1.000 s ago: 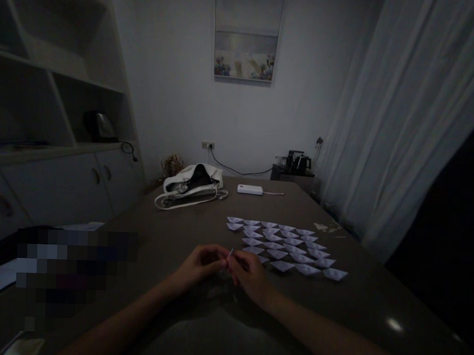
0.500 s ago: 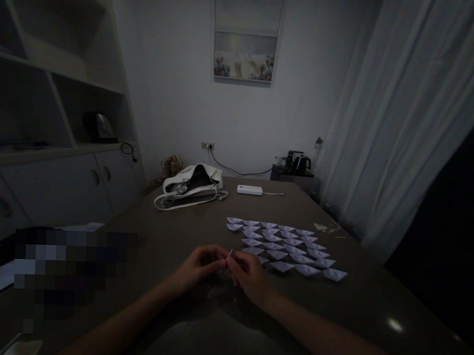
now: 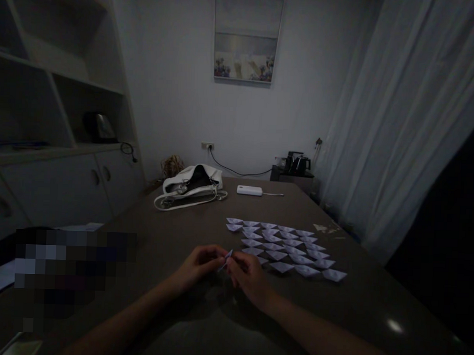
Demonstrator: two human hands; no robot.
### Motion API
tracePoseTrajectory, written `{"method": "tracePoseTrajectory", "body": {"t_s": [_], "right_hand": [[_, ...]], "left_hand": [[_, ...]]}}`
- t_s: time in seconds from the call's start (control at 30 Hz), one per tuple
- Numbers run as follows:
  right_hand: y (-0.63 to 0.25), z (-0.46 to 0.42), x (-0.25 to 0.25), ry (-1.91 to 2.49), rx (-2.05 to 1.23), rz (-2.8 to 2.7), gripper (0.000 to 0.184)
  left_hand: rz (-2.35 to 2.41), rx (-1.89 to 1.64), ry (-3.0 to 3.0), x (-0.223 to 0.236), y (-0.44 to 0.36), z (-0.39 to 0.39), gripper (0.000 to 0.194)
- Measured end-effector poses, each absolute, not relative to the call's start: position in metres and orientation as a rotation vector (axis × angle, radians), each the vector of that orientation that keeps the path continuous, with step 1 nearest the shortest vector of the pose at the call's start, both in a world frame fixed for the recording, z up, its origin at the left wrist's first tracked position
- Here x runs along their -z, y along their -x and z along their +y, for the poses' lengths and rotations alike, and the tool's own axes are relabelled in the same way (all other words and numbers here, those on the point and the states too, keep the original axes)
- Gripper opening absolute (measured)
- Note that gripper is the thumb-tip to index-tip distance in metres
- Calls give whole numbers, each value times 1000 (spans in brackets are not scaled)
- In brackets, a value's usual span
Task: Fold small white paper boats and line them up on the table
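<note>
Between my two hands is a small folded piece of white paper (image 3: 225, 260), seen nearly edge-on and partly covered by fingers. My left hand (image 3: 203, 263) pinches its left side with thumb and fingers. From the right, my right hand (image 3: 249, 273) grips the same paper, its fingers curled and its thumb close to the left one. Both hands are just above the dark table. Just beyond and to the right of my right hand, several folded paper boats (image 3: 292, 249) stand in rows; the nearest left ones are partly hidden behind that hand.
On the table (image 3: 170, 320), a white handbag (image 3: 193, 186) lies at the far left, beside a white power bank (image 3: 249, 190) with a short cable. Paper scraps (image 3: 324, 228) lie near the right edge. A blurred-out patch (image 3: 66, 267) covers things at the left.
The folded paper has turned slightly between my fingers, and more of its lower edge shows. Both hands have stayed almost in place. The paper boats have not moved.
</note>
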State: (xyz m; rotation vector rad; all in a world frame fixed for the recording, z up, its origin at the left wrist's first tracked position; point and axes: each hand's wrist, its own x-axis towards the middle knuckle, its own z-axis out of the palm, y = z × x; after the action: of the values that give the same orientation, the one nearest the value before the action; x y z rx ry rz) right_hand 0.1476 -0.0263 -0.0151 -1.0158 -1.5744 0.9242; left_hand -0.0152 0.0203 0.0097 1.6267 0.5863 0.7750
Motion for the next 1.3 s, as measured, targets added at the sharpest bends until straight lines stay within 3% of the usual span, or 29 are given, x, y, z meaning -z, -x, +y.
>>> {"method": "tracePoseTrajectory", "body": {"t_s": [0.7,1.0,1.3], "right_hand": [[-148,-27,14,1033,-905,-1610,35],[-147,-29,19,962,-791,-1592,12],[-148,-29,17,960,-743,-1648,9]], "left_hand": [[669,-791,-1589,-9,16,19,30],[712,-785,-1634,-5,17,22,29],[691,-814,-1628,2,18,25,27]]}}
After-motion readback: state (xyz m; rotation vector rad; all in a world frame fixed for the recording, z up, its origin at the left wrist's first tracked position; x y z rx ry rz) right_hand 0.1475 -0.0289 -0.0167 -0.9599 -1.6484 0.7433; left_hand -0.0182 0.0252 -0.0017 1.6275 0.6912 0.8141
